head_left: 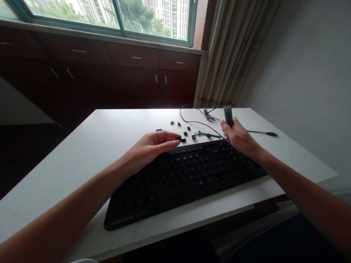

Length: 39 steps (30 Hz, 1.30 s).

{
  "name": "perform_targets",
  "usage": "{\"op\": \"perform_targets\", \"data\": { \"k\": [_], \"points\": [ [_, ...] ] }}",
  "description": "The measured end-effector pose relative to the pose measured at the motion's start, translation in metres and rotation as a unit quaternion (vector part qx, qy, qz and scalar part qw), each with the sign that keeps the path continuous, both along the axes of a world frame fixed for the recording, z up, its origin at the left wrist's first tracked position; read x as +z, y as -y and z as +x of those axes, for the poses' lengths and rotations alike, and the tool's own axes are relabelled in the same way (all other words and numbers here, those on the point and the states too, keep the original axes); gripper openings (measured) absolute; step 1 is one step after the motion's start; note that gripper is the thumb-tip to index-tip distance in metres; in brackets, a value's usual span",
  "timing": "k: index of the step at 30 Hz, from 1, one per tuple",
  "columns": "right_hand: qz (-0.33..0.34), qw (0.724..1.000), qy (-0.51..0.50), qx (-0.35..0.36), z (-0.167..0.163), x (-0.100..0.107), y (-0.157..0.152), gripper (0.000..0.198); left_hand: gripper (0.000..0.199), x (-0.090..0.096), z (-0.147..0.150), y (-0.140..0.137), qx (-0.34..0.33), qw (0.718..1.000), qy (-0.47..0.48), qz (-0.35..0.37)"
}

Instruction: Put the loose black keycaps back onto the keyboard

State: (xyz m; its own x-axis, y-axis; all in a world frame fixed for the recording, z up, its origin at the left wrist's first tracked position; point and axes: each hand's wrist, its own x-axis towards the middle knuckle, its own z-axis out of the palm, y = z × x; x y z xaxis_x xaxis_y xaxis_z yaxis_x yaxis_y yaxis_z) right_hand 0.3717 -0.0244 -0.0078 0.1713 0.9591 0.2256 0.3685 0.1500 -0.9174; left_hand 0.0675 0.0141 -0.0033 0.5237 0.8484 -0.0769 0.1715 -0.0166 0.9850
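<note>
My left hand [153, 148] hovers over the far edge of the black keyboard [178, 186], thumb and fingers pinching a small black keycap [178, 138]. In my right hand [238, 135], a short dark tool [228, 115] stands nearly upright, its broad squared end pointing up; its exact kind is unclear. Several keys are off the keyboard, leaving gaps. Beyond it lie several loose keycaps [193, 137], including one [172, 122] farther back. A slim blue brush-like tool [203, 133] rests between my hands, with a dark piece against it.
A black cable [189, 121] loops and bunches at the back of the white table [68, 164]. Its plug [271, 134] lies to the right. Beyond the table stand wooden cabinets [131, 80] under a window, with a curtain [225, 54] beside them.
</note>
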Motion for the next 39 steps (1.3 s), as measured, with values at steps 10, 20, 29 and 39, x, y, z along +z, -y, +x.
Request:
{"op": "perform_targets", "data": {
  "k": [10,20,29,39],
  "points": [
    [-0.076,0.983,-0.003,0.167,0.015,0.003,0.000,0.033,0.044,0.000,-0.001,-0.002,-0.011,1.000,-0.006,0.013],
    [-0.026,0.993,-0.061,0.102,0.016,-0.014,0.000,0.045,0.042,0.000,-0.003,-0.003,-0.024,1.000,-0.003,-0.005],
    [0.073,0.996,-0.046,0.006,0.009,-0.018,0.009,0.041,0.038,0.001,-0.002,-0.002,-0.021,1.000,-0.003,-0.007],
    [0.062,0.993,-0.097,0.023,0.009,-0.016,0.008,0.045,0.038,-0.001,-0.001,-0.003,-0.016,1.000,-0.006,-0.007]
  ]
}}
